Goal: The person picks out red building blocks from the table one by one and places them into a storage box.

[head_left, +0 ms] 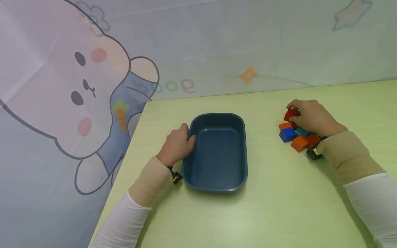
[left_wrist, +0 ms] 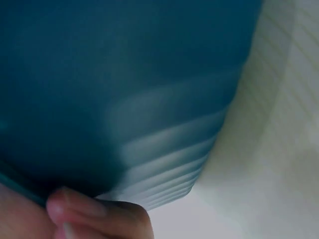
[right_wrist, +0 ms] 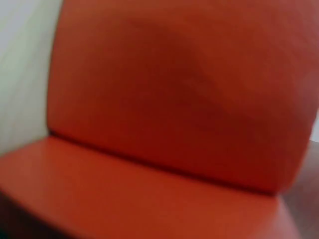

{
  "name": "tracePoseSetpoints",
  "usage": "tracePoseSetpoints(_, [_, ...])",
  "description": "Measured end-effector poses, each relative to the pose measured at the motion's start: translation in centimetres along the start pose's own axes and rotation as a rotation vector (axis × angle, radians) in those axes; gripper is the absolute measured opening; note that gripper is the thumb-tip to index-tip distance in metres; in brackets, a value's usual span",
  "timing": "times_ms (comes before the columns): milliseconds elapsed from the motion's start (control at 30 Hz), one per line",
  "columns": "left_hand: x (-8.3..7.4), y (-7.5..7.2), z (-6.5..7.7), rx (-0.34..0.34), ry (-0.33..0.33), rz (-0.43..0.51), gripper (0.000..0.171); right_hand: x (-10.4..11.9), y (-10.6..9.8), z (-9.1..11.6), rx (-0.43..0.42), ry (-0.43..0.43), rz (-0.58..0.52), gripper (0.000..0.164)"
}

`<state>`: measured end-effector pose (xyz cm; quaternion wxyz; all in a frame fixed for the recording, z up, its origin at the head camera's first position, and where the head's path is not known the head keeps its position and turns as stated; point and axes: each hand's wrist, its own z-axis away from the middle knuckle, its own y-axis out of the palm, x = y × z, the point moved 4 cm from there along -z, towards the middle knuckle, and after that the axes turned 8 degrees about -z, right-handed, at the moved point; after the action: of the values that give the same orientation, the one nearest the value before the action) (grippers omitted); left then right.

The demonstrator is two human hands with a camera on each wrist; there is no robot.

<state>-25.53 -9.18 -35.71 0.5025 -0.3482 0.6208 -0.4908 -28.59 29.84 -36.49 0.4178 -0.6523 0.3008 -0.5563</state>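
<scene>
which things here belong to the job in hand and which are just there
Seemingly part of the job:
dark blue tray, held by the left grip
red block, pinched by the right grip
blue block and orange block, clustered near it

Just there:
cartoon-print backdrop
pale table

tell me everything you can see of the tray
The tray is dark blue, rectangular with rounded corners, raised walls and a thin rim; it looks like smooth, slightly glossy plastic. It sits open side up on the table, longer front to back than across. The left hand grips its left side at the rim.
</scene>
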Motion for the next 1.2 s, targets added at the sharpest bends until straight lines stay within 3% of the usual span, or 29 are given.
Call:
tracePoseSetpoints(333, [0.4, 0.7, -0.6, 0.119, -0.014, 0.100, 0.020, 0.7, -1.0, 0.1, -0.045, -0.021, 0.005, 0.043])
tracePoseSetpoints(633, [0.6, 1.2, -1.0, 0.156, -0.015, 0.150, 0.022, 2.8, -1.8, 0.5, -0.124, -0.104, -0.023, 0.041])
tracePoseSetpoints(900, [0.2, 0.8, -1.3, 0.167, 0.009, 0.163, 0.021, 7.4, -3.0, 1.3, -0.165, -0.205, -0.038, 0.035])
tracePoseSetpoints(1200, [-0.1, 0.6, -1.6, 0.186, 0.005, 0.171, 0.023, 14.3, -1.8, 2.7, -0.246, -0.471, -0.051, 0.033])
